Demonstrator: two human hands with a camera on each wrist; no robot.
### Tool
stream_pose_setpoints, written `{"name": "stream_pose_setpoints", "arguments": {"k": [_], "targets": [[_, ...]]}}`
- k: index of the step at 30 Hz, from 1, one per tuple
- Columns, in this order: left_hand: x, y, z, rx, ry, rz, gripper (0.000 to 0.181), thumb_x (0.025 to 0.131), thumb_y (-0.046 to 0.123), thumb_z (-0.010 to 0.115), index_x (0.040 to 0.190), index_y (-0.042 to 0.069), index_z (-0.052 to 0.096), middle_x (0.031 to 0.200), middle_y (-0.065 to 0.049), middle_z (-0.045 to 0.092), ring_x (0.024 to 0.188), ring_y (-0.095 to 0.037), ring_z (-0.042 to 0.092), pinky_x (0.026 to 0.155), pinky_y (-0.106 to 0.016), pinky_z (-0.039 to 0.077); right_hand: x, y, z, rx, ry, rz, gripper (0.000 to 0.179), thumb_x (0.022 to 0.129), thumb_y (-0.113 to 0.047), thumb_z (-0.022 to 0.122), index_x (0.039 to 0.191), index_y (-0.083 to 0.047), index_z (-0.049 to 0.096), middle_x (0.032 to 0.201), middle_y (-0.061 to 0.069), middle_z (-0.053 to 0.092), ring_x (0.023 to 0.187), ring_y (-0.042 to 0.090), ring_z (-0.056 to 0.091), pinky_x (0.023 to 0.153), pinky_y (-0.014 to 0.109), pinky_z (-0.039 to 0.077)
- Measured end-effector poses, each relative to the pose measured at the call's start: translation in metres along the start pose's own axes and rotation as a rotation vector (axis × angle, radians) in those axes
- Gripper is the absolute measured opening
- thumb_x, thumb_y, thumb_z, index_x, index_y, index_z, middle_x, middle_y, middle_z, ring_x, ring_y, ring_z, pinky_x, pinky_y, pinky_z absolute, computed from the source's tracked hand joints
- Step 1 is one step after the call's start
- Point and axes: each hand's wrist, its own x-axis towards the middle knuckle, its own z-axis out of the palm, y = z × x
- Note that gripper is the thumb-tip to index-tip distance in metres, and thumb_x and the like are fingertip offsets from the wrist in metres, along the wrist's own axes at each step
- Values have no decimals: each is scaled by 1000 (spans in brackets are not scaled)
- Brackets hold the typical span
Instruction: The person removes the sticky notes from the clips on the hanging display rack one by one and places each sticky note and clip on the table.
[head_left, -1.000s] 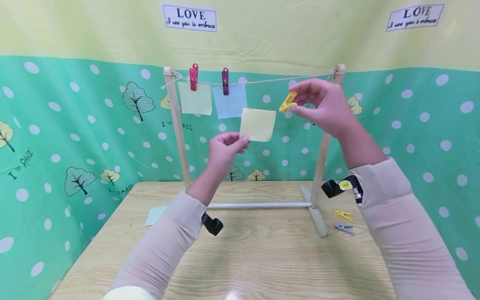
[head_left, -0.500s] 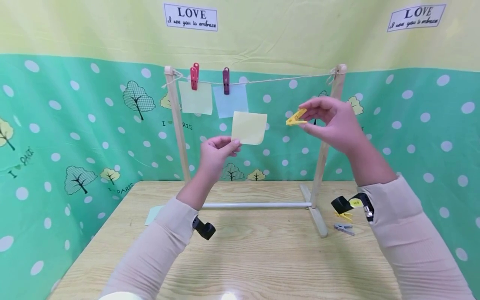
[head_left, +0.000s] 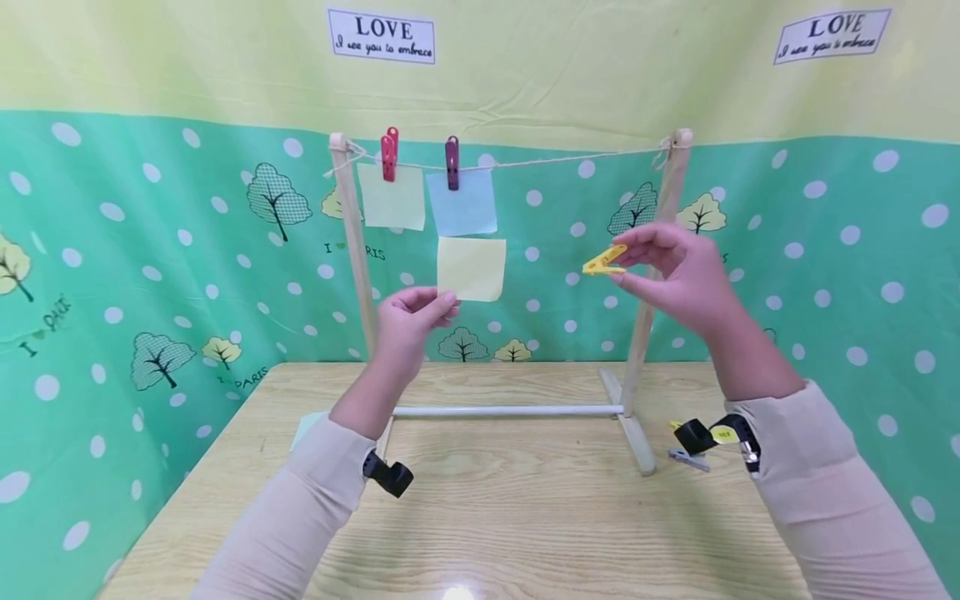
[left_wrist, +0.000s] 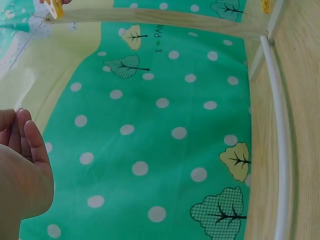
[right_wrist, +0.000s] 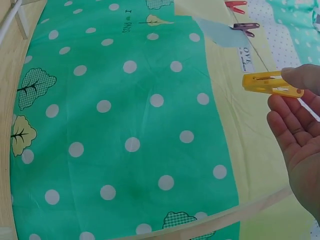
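My left hand (head_left: 408,325) pinches a pale yellow paper note (head_left: 471,268) by its lower left corner, just below the hanging blue note (head_left: 462,204). Held up at the right, a yellow clothespin (head_left: 604,260) sits between the thumb and fingers of my right hand (head_left: 678,271). In the right wrist view the same yellow clothespin (right_wrist: 270,83) shows side-on, gripped at its handle end. A string (head_left: 555,158) runs above both hands. From it hang a pale green note (head_left: 392,198) under red clothespins (head_left: 388,157) and the blue note under a purple clothespin (head_left: 452,163).
Wooden posts (head_left: 671,183) hold up the string, joined low down by a white bar (head_left: 510,411). On the table (head_left: 525,508) lie a grey clothespin (head_left: 688,459) and a yellow one partly hidden by the right wrist camera. A light blue note (head_left: 306,427) lies behind the left forearm.
My left hand has moved left and down with the yellow note. The right hand has gone lower and rightward with the yellow clothespin, so both are farther apart.
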Motion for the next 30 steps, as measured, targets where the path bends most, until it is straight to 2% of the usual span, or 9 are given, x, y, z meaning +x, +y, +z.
{"name": "stream_pose_setpoints", "arguments": {"k": [6, 13, 16, 21, 30], "targets": [[-5, 3, -8, -7, 11, 7, 19, 73, 13, 73, 84, 1, 64, 73, -8, 66, 67, -16, 63, 64, -29, 54, -9, 12, -4, 38, -1, -21, 33, 70, 17, 63, 101, 13, 54, 97, 21, 57, 84, 26, 57, 76, 18, 49], [-14, 3, -18, 68, 35, 21, 20, 72, 15, 74, 83, 1, 66, 72, -7, 66, 64, -19, 62, 61, -27, 53, -23, 9, -5, 120, 19, -37, 33, 70, 21, 60, 101, 15, 53, 96, 22, 56, 85, 24, 57, 77, 20, 49], [-19, 3, -24, 90, 44, 7, 22, 72, 17, 74, 84, 1, 66, 73, -8, 67, 66, -22, 62, 62, -27, 53, -30, 11, -6, 126, 31, -14, 33, 71, 20, 60, 102, 14, 53, 96, 22, 56, 85, 27, 56, 77, 19, 49], [-26, 3, -32, 99, 60, -17, 23, 72, 18, 74, 85, 1, 66, 74, -8, 67, 67, -18, 63, 64, -28, 53, -42, 22, -9, 138, 41, 9, 34, 70, 21, 61, 103, 14, 54, 96, 22, 57, 86, 27, 57, 78, 21, 49], [-39, 5, -44, 105, 117, -39, 23, 72, 16, 74, 85, -1, 65, 74, -8, 67, 67, -19, 64, 67, -30, 54, -60, 32, -12, 73, 54, 34, 37, 69, 20, 63, 104, 8, 57, 97, 21, 57, 87, 30, 56, 81, 27, 48]]}}
